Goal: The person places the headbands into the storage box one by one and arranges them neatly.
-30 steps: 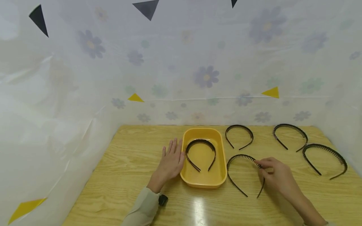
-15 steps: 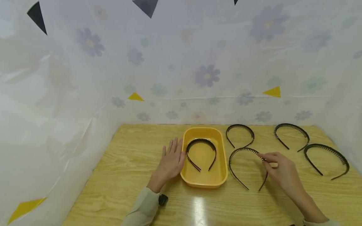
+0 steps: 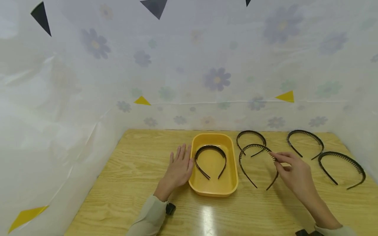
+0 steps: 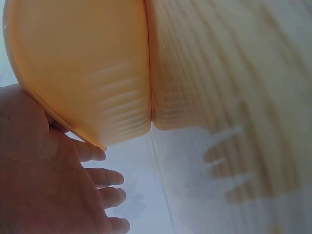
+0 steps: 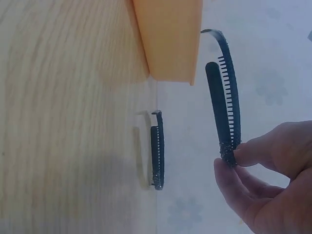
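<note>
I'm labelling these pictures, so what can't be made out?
Head: how many headbands lie in the tray; they overlap.
Head: the pinched part of the held headband, behind the right hand.
Left wrist: the tray's inside, behind its wall.
Right wrist: part of the tray, cut off by the top edge.

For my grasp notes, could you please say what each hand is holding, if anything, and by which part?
The right hand pinches a black headband by its arch's upper right side in the head view. The left hand only touches the yellow tray.
</note>
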The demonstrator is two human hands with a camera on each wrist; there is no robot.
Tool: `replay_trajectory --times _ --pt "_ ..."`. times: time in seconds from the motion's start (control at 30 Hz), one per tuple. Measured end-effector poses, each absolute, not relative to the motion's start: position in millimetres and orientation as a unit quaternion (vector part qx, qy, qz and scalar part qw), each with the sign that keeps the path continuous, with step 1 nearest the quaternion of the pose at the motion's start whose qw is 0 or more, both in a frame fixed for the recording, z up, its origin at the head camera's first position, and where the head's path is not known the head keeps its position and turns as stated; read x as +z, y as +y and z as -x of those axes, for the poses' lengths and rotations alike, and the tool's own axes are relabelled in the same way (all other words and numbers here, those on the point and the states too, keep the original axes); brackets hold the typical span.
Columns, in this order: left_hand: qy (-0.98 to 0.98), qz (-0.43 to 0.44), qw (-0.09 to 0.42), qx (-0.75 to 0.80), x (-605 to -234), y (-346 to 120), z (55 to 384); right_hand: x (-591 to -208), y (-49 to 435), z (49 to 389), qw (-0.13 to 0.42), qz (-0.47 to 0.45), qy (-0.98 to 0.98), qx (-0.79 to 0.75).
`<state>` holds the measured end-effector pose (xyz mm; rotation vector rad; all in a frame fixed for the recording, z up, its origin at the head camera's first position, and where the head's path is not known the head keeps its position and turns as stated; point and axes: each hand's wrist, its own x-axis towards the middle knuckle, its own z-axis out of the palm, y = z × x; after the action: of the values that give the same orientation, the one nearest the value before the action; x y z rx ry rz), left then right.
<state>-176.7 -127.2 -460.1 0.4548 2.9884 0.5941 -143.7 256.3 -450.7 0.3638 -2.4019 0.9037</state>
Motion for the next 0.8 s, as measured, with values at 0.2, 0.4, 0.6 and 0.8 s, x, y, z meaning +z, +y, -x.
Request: replay_trajectory --times 0.2,0.4,0.6,0.8 --pt "0.97 -0.15 0.026 0.189 -463 -127 177 -444 250 147 0.287 -0.143 -0.887 0.331" --pt "0.969 -0.154 0.018 0.194 -464 -127 177 -439 242 153 0.301 -0.148 -0.88 0.336" --pt "0.969 -0.149 0.022 0.194 -463 -127 178 -435 231 160 0.304 -0.161 -0.873 0.346" --pt "0.97 -0.147 0.022 0.193 -463 -128 177 -433 222 164 0.298 -0.163 -0.874 0.348"
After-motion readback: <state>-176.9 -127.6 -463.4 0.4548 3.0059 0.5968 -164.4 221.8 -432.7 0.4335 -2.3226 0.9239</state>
